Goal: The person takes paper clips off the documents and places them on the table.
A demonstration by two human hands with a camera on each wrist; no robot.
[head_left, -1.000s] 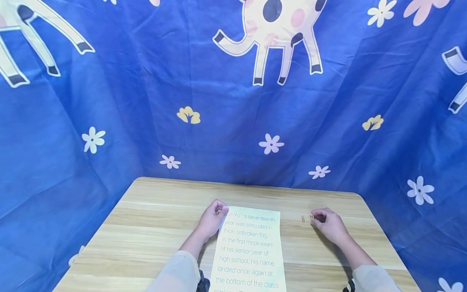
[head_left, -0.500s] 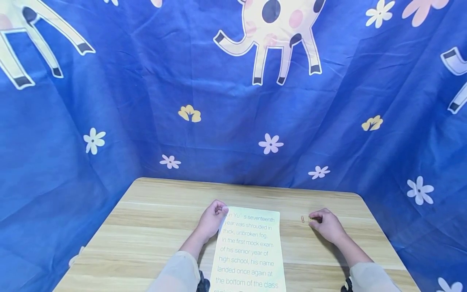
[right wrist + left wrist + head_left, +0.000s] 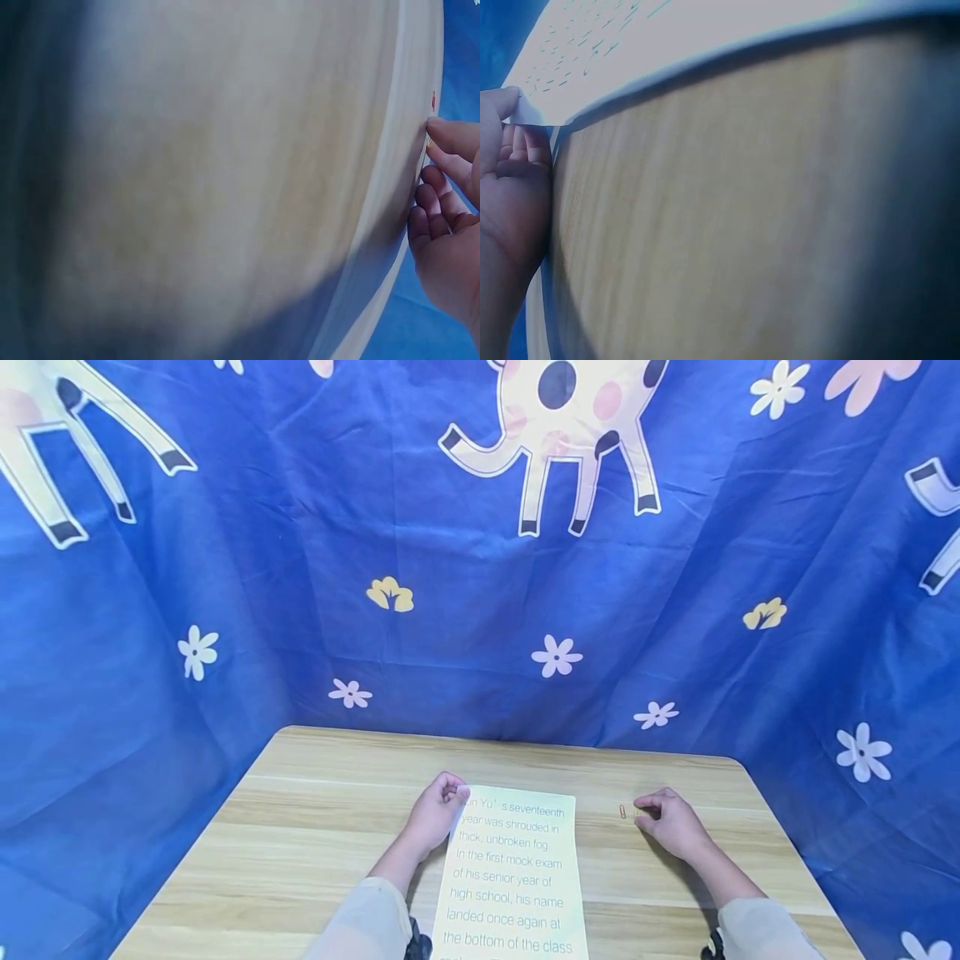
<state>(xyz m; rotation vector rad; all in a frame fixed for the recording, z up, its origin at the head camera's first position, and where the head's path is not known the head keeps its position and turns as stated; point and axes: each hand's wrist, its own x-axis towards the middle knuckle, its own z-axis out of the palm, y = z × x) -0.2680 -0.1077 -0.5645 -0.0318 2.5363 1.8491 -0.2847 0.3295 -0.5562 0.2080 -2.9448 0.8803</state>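
A pale yellow printed sheet (image 3: 513,877) lies on the wooden table (image 3: 315,827). My left hand (image 3: 452,792) pinches the sheet's far left corner, with the thumb on top and the fingers curled under it. In the left wrist view that hand (image 3: 514,161) holds the lifted sheet (image 3: 667,37) at its corner. My right hand (image 3: 647,811) rests to the right of the sheet, its curled fingertips closed on a small yellow paper clip (image 3: 429,141) against the table. An orange-red paper clip (image 3: 622,811) lies just left of those fingers, apart from them.
A blue cloth with flowers and cartoon animals (image 3: 480,610) hangs behind the table and round both its sides. The table's far edge (image 3: 495,739) runs close to it. Bare wood (image 3: 300,835) lies left of the sheet.
My right hand has slid slightly left, and its fingers now cover the yellow clip. The left hand and the sheet have not moved.
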